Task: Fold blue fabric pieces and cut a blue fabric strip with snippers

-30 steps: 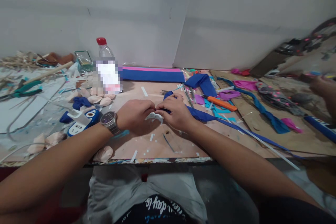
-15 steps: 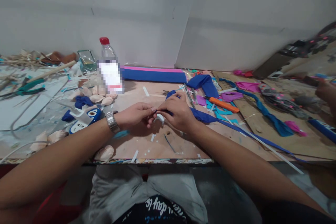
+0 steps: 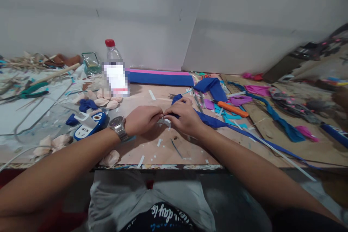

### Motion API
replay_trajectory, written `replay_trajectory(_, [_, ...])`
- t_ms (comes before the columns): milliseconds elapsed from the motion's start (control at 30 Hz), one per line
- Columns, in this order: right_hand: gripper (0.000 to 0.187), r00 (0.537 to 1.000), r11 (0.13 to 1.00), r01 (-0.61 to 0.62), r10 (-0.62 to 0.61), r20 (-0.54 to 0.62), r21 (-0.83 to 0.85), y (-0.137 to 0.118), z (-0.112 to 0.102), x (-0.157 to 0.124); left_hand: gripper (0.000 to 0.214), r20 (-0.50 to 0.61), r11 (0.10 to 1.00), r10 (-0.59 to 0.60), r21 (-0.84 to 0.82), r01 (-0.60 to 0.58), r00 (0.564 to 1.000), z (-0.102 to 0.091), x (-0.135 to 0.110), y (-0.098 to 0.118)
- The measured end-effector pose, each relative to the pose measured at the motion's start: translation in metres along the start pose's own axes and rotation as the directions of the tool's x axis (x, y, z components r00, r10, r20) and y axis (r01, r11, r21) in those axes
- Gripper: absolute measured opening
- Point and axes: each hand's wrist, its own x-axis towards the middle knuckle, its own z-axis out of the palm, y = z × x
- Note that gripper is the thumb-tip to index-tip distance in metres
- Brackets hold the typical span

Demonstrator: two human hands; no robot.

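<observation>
My left hand [image 3: 144,120], with a metal watch [image 3: 119,127] at the wrist, is closed in a pinch, its fingertips meeting those of my right hand. What the left fingers pinch is hidden. My right hand [image 3: 185,116] is closed on a blue fabric strip [image 3: 212,120], part of which bunches up behind the knuckles. From there the strip trails right over the table and past its front edge. Beneath the touching fingertips shows a small white curved piece [image 3: 165,121], partly covered; I cannot tell what bears it.
Left lie a blue-and-white power strip [image 3: 91,126], green-handled pliers [image 3: 34,90] and pale fabric bundles [image 3: 102,102]. A red-capped bottle [image 3: 112,52] stands behind a blurred bright screen [image 3: 116,79]. An orange cutter [image 3: 233,109] and fabric scraps lie right. Another person's hand [image 3: 341,98] shows far right.
My left hand has turned over, bringing its back and the watch face into view, and its fingers have closed up against the right fingertips. My right hand has barely moved.
</observation>
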Motion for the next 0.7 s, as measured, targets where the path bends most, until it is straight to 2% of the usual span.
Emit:
replay_trajectory(133, [0.012,0.999,0.999,0.030,-0.030,-0.017,-0.021,-0.0036,-0.0038,0.0012,0.039,0.055,0.970,0.004,-0.243,0.010,0.999,0.0009,0.0005,0.0000])
replay_trajectory(200, [0.014,0.999,0.999,0.024,-0.024,-0.021,-0.026,-0.0043,-0.0048,0.0018,0.039,0.079,0.953,0.015,-0.303,0.010,0.997,0.0020,0.0008,-0.0018])
replay_trajectory(267, [0.014,1.000,1.000,-0.002,0.001,-0.016,-0.026,-0.0039,-0.0049,0.0022,0.034,0.040,0.971,0.023,-0.240,-0.012,0.999,0.0029,0.0011,-0.0038])
replay_trajectory(333, [0.012,1.000,1.000,-0.021,0.021,-0.011,-0.019,-0.0027,-0.0040,0.0026,0.029,-0.011,0.996,0.044,-0.071,-0.045,0.999,0.0031,0.0012,-0.0054])
replay_trajectory(433, [0.008,0.999,0.999,-0.042,0.042,0.003,0.009,-0.0009,-0.0021,0.0031,0.027,-0.003,0.981,0.089,0.173,-0.087,0.996,0.0022,0.0012,-0.0060])
replay_trajectory(500, [0.007,0.998,0.998,-0.055,0.055,0.008,0.023,-0.0006,-0.0016,0.0036,0.028,0.003,0.973,0.087,0.213,-0.086,0.996,0.0015,0.0010,-0.0051])
replay_trajectory(567, [0.008,0.999,0.999,-0.050,0.050,0.004,0.017,-0.0016,-0.0024,0.0040,0.029,-0.015,0.990,0.058,0.128,-0.056,0.998,0.0011,0.0003,-0.0032])
replay_trajectory(633, [0.010,1.000,1.000,-0.025,0.025,-0.007,-0.005,-0.0035,-0.0044,0.0041,0.034,-0.019,0.998,0.020,-0.059,-0.021,1.000,0.0012,-0.0005,-0.0009])
replay_trajectory(700, [0.010,1.000,1.000,0.004,-0.004,-0.012,-0.028,-0.0052,-0.0065,0.0039,0.041,0.001,0.969,-0.013,-0.245,0.012,1.000,0.0016,-0.0010,0.0006])
